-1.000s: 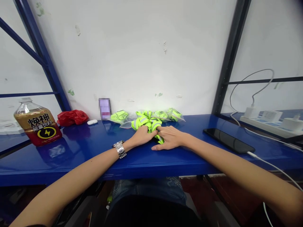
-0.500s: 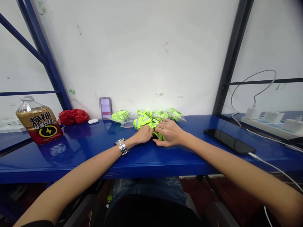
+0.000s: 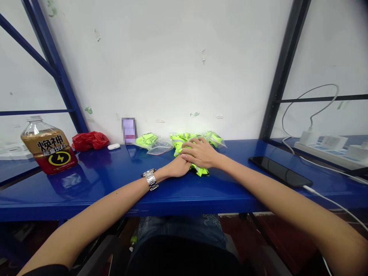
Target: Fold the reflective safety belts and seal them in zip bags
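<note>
Head view: a glossy blue desk (image 3: 109,188) is spanning the whole width, its top catching a reflection of the drink bottle (image 3: 49,149) that is standing at the left. Behind it, a pale wall (image 3: 161,61) is showing scuffs and flecks of green and white. A blue frame post (image 3: 56,69) is slanting along the left side, and a dark post (image 3: 283,73) is rising at the right.

Near the middle of the desk, a crumpled yellow-green reflective cloth (image 3: 178,140) is lying beneath the person's hands. The left hand (image 3: 178,166) is pressing against its near side, with a metal watch (image 3: 151,179) circling the wrist; the right hand (image 3: 203,153) is resting across the cloth and over the left fingers. The right fingers are stretching out slightly spread, but whether either hand is gripping cannot be told.

Toward the wall, clear bags of similar cloth are lying on both sides, one left (image 3: 147,140), one right (image 3: 216,139). A propped phone (image 3: 128,131), a small white case (image 3: 114,146) and a red plastic bag (image 3: 90,141) are sitting farther left. At the right, a dark phone (image 3: 279,171) is lying plugged into a white cable (image 3: 330,201), near a power strip (image 3: 319,149) holding chargers.
</note>
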A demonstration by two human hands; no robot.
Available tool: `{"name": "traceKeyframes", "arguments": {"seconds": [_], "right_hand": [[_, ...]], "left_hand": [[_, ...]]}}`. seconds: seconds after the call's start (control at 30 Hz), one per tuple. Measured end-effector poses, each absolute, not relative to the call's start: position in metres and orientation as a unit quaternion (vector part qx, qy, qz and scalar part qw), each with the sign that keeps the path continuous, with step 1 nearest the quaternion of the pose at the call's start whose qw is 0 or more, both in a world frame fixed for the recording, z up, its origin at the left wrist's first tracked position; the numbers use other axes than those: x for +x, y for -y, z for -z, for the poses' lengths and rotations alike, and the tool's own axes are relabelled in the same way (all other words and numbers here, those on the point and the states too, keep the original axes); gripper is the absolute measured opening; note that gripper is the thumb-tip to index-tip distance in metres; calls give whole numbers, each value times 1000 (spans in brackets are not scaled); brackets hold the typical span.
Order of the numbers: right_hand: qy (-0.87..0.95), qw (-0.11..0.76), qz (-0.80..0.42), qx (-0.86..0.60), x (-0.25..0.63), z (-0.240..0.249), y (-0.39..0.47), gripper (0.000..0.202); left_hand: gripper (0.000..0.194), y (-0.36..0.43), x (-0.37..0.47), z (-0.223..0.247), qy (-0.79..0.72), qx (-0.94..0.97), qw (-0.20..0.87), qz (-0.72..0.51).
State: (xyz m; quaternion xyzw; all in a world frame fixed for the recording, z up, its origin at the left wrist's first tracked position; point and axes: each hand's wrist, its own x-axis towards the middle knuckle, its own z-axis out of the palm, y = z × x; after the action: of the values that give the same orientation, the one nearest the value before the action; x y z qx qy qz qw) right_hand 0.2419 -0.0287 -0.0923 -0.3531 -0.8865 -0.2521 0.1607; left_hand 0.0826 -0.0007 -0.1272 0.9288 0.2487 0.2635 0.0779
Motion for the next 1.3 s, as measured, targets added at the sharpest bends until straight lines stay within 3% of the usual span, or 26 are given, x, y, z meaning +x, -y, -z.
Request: {"name": "traceKeyframes", "arguments": {"seconds": [0.2, 0.43, 0.6, 0.73, 1.0, 1.3], "right_hand": [[836, 145, 313, -426, 255, 90, 33, 57], [813, 149, 277, -490, 262, 95, 39, 65], [838, 159, 329, -406, 258, 101, 48, 73], [874, 114, 307, -359, 258, 109, 51, 69], [883, 45, 276, -378, 257, 118, 41, 53], [894, 53, 270, -354, 264, 118, 32, 43]], "left_hand": [[32, 8, 81, 126, -365, 902, 53, -225], [29, 14, 77, 130, -449, 868, -11, -210], [26, 17, 74, 133, -471, 857, -37, -205], [27, 16, 71, 133, -479, 854, -82, -187], [47, 15, 59, 134, -386, 894, -146, -174], [51, 16, 37, 117, -246, 946, -97, -185]]}}
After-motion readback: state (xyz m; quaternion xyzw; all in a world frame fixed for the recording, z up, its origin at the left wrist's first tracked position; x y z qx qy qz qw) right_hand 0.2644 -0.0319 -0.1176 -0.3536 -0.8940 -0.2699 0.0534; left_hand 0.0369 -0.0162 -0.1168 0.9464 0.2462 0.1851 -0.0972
